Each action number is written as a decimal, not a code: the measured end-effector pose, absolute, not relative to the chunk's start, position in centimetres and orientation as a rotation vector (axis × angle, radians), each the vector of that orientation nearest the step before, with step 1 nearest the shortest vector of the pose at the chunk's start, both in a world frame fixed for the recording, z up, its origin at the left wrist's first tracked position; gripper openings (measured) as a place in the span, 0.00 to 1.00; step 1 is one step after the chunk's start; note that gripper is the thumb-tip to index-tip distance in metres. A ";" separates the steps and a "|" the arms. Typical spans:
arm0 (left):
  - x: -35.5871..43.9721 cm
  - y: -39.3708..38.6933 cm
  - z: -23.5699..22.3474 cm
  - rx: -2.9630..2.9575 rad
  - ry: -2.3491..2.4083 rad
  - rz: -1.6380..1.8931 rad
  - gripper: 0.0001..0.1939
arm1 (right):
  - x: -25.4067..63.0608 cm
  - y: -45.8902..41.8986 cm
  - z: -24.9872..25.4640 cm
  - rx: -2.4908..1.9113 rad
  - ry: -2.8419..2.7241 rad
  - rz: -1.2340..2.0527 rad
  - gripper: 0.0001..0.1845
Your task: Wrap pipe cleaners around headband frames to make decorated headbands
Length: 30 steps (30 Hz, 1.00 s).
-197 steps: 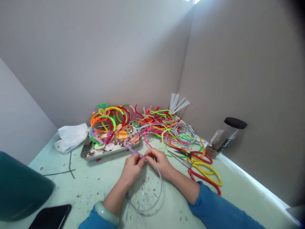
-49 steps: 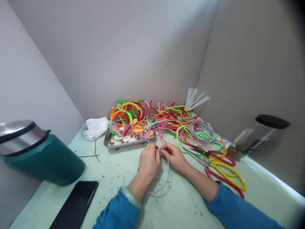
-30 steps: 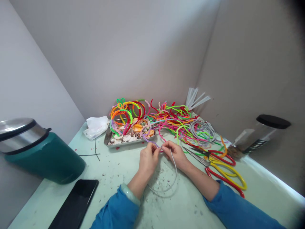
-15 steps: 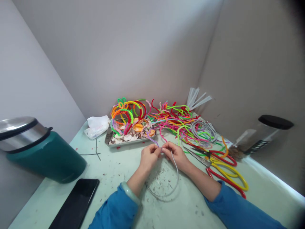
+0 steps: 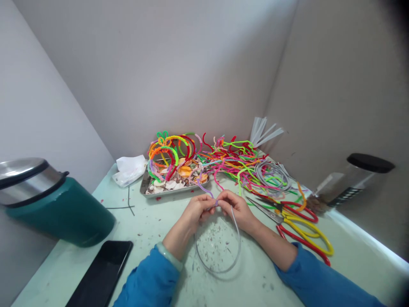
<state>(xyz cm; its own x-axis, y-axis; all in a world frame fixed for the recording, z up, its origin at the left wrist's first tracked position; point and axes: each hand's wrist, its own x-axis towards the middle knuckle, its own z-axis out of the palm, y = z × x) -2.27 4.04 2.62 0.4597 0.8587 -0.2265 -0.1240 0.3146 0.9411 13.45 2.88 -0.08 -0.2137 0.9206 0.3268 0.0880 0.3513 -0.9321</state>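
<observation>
Over the middle of the table, my left hand (image 5: 197, 209) and my right hand (image 5: 235, 209) meet fingertip to fingertip. Both are closed in a pinch on the top of a grey wire hoop (image 5: 220, 271), which hangs below them. A purple pipe cleaner (image 5: 205, 189) runs from between the fingertips up and left towards the tray, with a small purple bit showing at the pinch. Just beyond my right hand, a pink pipe cleaner (image 5: 217, 182) curves down from the pile. The fingers partly hide where the purple pipe cleaner meets the wire.
A metal tray (image 5: 174, 191) holds shells and bright pipe-cleaner rings (image 5: 163, 162). Right of it lie tangled pipe cleaners (image 5: 236, 157) and coiled grey wire (image 5: 273, 175). Scissors (image 5: 281, 219) lie near my right forearm. A green bottle (image 5: 64, 211), a phone (image 5: 102, 270) and a jar (image 5: 351, 183) flank the table.
My left hand has turned and its wrist has shifted slightly left and down. More of the hoop's left side shows, and purple now shows between the fingertips. My right hand has barely moved.
</observation>
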 end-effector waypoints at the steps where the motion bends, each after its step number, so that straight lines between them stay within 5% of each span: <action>1: -2.3 4.1 2.6 1.051 0.858 0.751 0.12 | 13.5 2.9 -0.1 -0.926 -1.585 1.036 0.10; 12: -0.7 4.3 -0.3 1.752 1.352 1.154 0.08 | 13.5 3.9 -1.3 -1.109 -1.592 0.875 0.09; 30: -0.7 3.0 0.6 2.182 1.391 1.261 0.06 | 13.5 4.1 -1.9 -1.075 -1.525 0.962 0.11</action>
